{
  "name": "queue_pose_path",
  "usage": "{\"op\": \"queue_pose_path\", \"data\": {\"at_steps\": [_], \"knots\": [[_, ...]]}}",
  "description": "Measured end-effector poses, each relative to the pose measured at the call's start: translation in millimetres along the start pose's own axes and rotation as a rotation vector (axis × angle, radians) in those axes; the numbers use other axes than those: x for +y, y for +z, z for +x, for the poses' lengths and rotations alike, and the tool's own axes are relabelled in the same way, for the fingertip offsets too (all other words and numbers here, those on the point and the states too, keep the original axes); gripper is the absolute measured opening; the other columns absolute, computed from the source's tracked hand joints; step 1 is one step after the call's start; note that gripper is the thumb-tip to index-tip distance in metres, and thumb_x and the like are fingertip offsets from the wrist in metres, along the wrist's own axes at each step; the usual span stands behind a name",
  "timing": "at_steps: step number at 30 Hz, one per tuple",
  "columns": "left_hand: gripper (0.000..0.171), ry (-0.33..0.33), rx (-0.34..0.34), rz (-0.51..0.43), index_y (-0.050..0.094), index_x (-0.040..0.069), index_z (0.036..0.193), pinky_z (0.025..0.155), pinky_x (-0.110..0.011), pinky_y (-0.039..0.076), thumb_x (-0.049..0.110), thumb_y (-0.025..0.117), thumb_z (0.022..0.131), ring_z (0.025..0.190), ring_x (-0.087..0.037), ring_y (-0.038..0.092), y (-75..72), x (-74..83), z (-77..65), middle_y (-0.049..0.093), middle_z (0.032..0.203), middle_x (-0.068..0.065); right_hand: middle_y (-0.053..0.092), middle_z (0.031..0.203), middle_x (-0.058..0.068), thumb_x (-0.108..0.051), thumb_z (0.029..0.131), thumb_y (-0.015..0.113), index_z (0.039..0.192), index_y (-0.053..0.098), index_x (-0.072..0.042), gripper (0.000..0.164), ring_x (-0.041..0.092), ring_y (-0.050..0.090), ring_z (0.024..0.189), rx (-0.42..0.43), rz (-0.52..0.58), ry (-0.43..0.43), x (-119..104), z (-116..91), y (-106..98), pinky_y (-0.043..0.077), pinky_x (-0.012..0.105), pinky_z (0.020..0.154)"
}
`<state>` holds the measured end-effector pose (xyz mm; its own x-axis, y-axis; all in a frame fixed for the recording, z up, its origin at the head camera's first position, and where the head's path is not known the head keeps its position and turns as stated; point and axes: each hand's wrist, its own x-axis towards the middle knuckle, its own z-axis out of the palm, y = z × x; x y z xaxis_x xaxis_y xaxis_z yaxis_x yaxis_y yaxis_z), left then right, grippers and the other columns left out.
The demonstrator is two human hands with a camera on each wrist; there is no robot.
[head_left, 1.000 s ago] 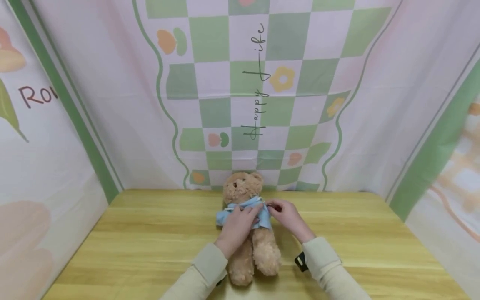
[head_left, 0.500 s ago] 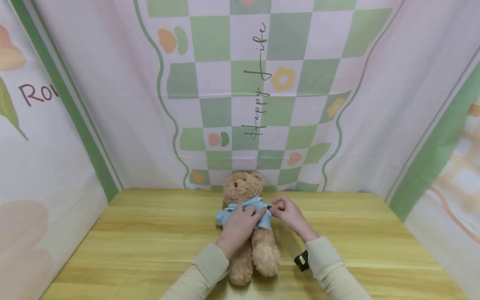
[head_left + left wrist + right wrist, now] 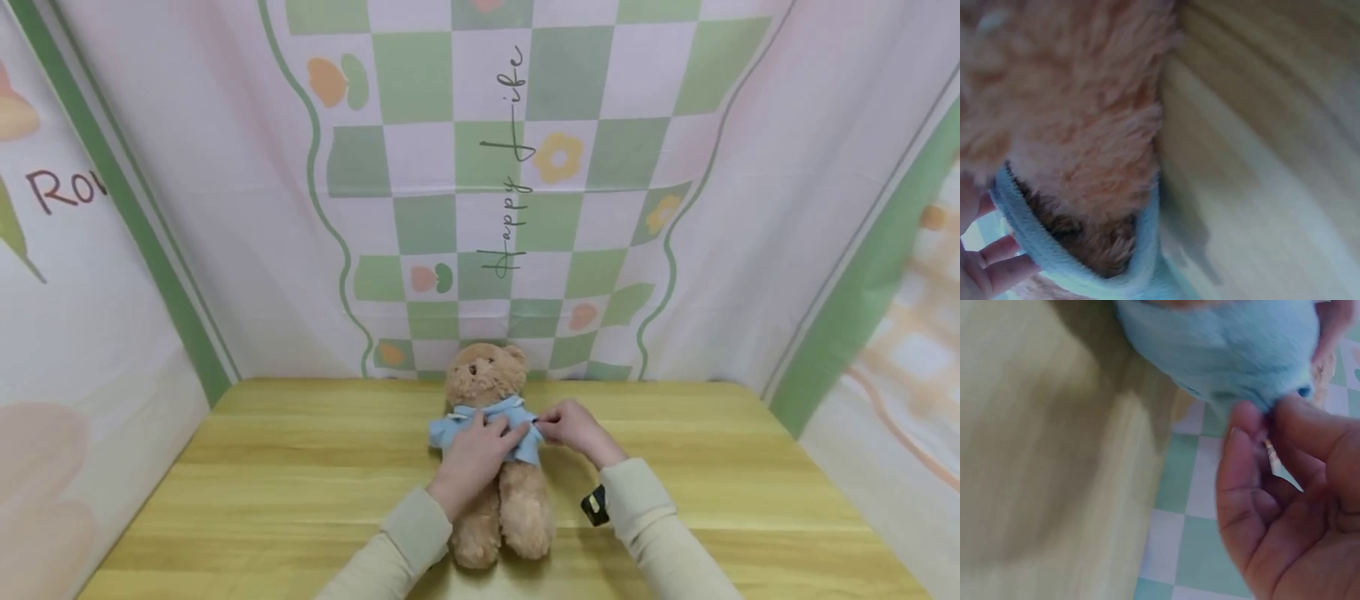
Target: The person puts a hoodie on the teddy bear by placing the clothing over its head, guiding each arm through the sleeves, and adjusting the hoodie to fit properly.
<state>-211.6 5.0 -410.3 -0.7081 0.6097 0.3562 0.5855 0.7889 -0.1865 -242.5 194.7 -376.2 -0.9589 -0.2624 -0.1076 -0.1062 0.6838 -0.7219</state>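
A brown plush teddy bear (image 3: 487, 375) in a light blue shirt (image 3: 517, 408) lies on its back on the wooden table, head toward the backdrop. My left hand (image 3: 476, 454) rests across its belly, fingers spread over the shirt front. In the left wrist view, the fingertips (image 3: 1013, 269) touch the shirt beside its hem (image 3: 1104, 284), with furry legs (image 3: 1085, 125) coming out. At the bear's sleeve on the right, my right hand (image 3: 572, 427) pinches the shirt edge between thumb and fingers. The right wrist view shows this pinch at the blue cloth (image 3: 1229, 344); the bear's arm there is hidden.
The wooden table (image 3: 300, 483) extends to both sides of the bear. A checkered green and white backdrop (image 3: 487, 208) hangs behind its far edge. A small black device (image 3: 595, 506) sits under my right cuff.
My right hand drew slightly outward with a pinch at the sleeve, then came back in a little lower. The left hand stays on the bear's belly.
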Motion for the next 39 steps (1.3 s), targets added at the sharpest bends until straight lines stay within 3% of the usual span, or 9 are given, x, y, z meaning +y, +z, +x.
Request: {"op": "queue_pose_path", "data": {"at_steps": [7,14,21,26,31,33,35,37,39], "knots": [[0.021,0.052,0.134,0.047,0.058,0.027,0.111,0.046,-0.018,0.037,0.014,0.048,0.098,0.084,-0.018,0.057,5.5,-1.0,0.6,0.057,0.098,0.004,0.030,0.054,-0.005,-0.003,0.087,0.056,0.058,0.043,-0.011,0.033,0.010,0.027,0.051,-0.014,-0.029,-0.059,-2.5,-1.8,-1.2,0.026,0.023,0.054],[0.007,0.116,0.205,0.125,0.054,0.023,0.098,0.046,-0.016,0.032,0.017,0.050,0.097,0.072,-0.011,0.045,6.0,-6.2,3.1,0.057,0.093,0.006,0.032,0.053,-0.005,-0.002,0.078,0.056,0.057,0.042,-0.013,0.029,0.010,0.028,0.050,0.097,-0.083,-0.048,-6.8,-1.8,1.9,0.026,0.022,0.053],[0.009,0.158,0.194,0.093,0.054,0.021,0.098,0.063,-0.020,0.049,0.013,0.054,0.095,0.085,-0.014,0.056,7.5,-11.1,-1.2,0.058,0.098,0.003,0.029,0.052,-0.005,-0.003,0.078,0.058,0.055,0.037,-0.015,0.033,0.010,0.029,0.050,0.146,-0.078,0.000,-1.2,6.1,2.0,0.026,0.022,0.052],[0.008,0.165,0.173,0.042,0.055,0.020,0.099,0.066,-0.022,0.051,0.013,0.052,0.096,0.092,-0.016,0.057,9.3,-12.1,-5.9,0.058,0.100,0.002,0.025,0.053,-0.004,-0.005,0.082,0.058,0.056,0.033,-0.014,0.038,0.011,0.026,0.050,0.150,-0.034,0.040,5.1,12.2,1.8,0.025,0.023,0.053],[0.010,0.089,0.099,0.009,0.056,0.020,0.102,0.064,-0.022,0.049,0.014,0.051,0.096,0.092,-0.017,0.054,6.0,-10.6,-8.8,0.056,0.106,0.000,0.057,0.065,0.002,-0.009,0.087,0.059,0.074,0.064,-0.001,0.017,0.011,0.046,0.060,0.065,-0.022,-0.019,6.3,9.3,-1.9,0.039,0.025,0.057],[0.011,0.069,0.075,0.018,0.056,0.020,0.103,0.064,-0.023,0.049,0.014,0.051,0.095,0.092,-0.018,0.054,4.4,-9.6,-8.2,0.056,0.106,0.000,0.069,0.083,0.009,-0.012,0.089,0.059,0.092,0.072,0.001,0.018,0.015,0.059,0.072,0.011,-0.038,-0.059,4.4,5.3,-4.8,0.049,0.030,0.065],[0.011,0.064,0.073,0.034,0.057,0.020,0.103,0.063,-0.023,0.050,0.016,0.052,0.095,0.092,-0.018,0.054,4.1,-8.6,-7.0,0.057,0.106,0.000,0.071,0.090,0.012,-0.014,0.090,0.060,0.097,0.072,0.001,0.020,0.015,0.061,0.078,-0.031,-0.063,-0.089,1.2,1.6,-7.0,0.051,0.032,0.070],[0.010,0.069,0.086,0.045,0.057,0.021,0.101,0.062,-0.023,0.049,0.016,0.052,0.094,0.091,-0.018,0.054,5.4,-8.1,-5.4,0.057,0.105,0.000,0.068,0.078,0.009,-0.013,0.089,0.060,0.086,0.071,0.001,0.017,0.013,0.058,0.071,-0.032,-0.090,-0.113,-1.4,-0.2,-7.2,0.049,0.030,0.067],[0.008,0.081,0.107,0.056,0.057,0.021,0.099,0.059,-0.022,0.047,0.017,0.051,0.095,0.089,-0.017,0.053,6.9,-7.5,-4.6,0.056,0.103,0.001,0.051,0.059,0.001,-0.006,0.086,0.058,0.066,0.058,-0.003,0.020,0.010,0.042,0.058,0.009,-0.100,-0.116,-2.4,-0.1,-5.0,0.038,0.026,0.059]]}}
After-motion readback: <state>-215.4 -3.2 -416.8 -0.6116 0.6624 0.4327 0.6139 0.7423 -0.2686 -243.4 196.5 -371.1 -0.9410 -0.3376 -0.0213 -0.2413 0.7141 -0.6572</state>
